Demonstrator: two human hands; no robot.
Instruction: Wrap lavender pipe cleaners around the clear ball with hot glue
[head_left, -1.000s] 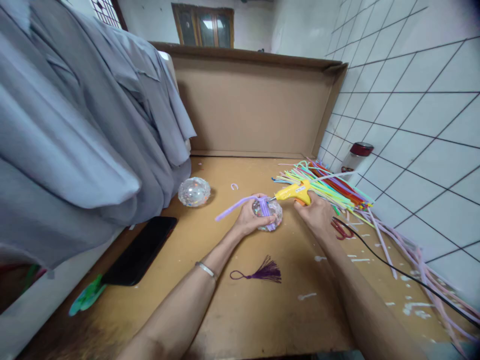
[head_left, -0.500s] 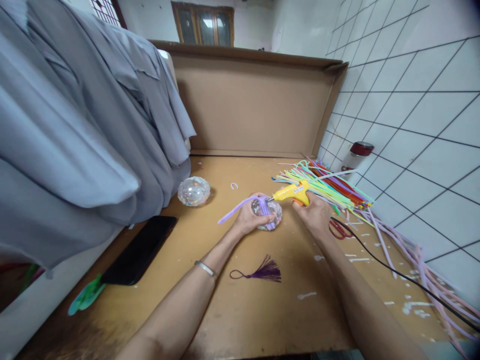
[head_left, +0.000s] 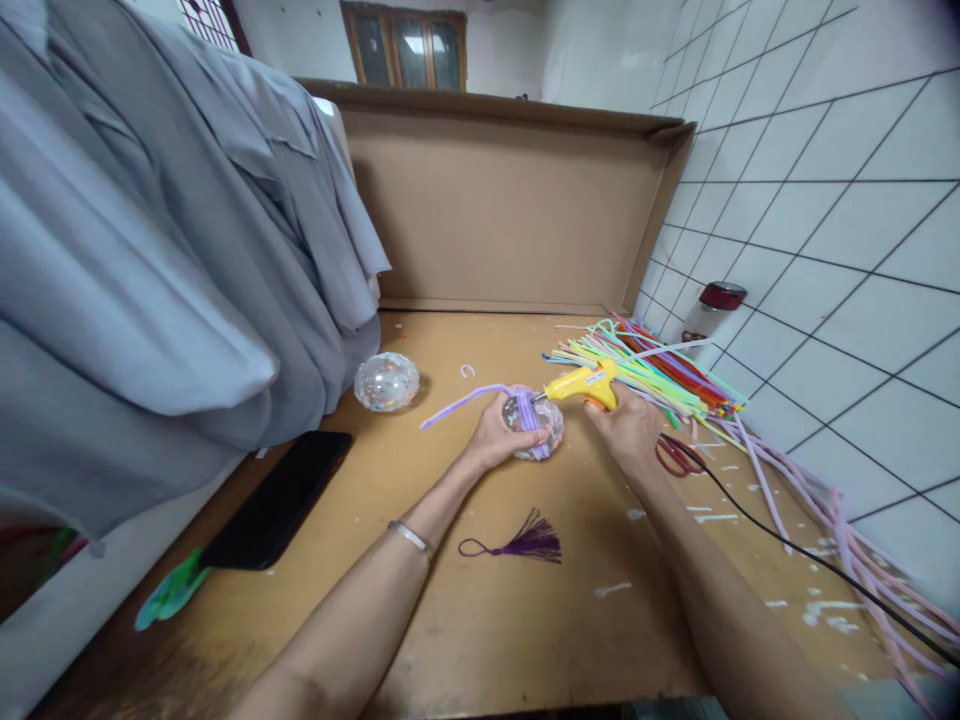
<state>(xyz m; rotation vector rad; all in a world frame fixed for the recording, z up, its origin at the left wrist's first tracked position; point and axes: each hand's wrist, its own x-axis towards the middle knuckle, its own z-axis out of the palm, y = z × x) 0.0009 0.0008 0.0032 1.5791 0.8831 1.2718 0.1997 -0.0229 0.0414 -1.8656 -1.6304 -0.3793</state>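
Note:
My left hand (head_left: 501,432) is closed around a clear round bowl (head_left: 553,432) with coloured specks, its thumb pressing on the side. Rows of lilac pipe cleaner (head_left: 531,420) lie across this bowl, and one loose end sticks out to the left. In my right hand (head_left: 624,425) is a yellow glue gun (head_left: 581,384), its nozzle at the upper part of the lilac rows. Whether the nozzle touches them I cannot tell. A second clear bowl (head_left: 387,382) stands apart at the left. Nearer me lies a purple tassel (head_left: 529,540) with a loop.
Bundled coloured pipe cleaners (head_left: 660,370) lie at the right, with red-handled scissors (head_left: 681,456) and a black cord (head_left: 780,530) close by. A phone (head_left: 281,500) rests at the left beside draped grey cloth (head_left: 187,250). Cardboard (head_left: 510,210) stands at the back; a red-lidded jar (head_left: 709,315) is by the tiles.
The loose lilac end has swung outward to the left and lifted off my left hand. Both hands keep nearly the same place, with the glue gun's nozzle still at the bowl.

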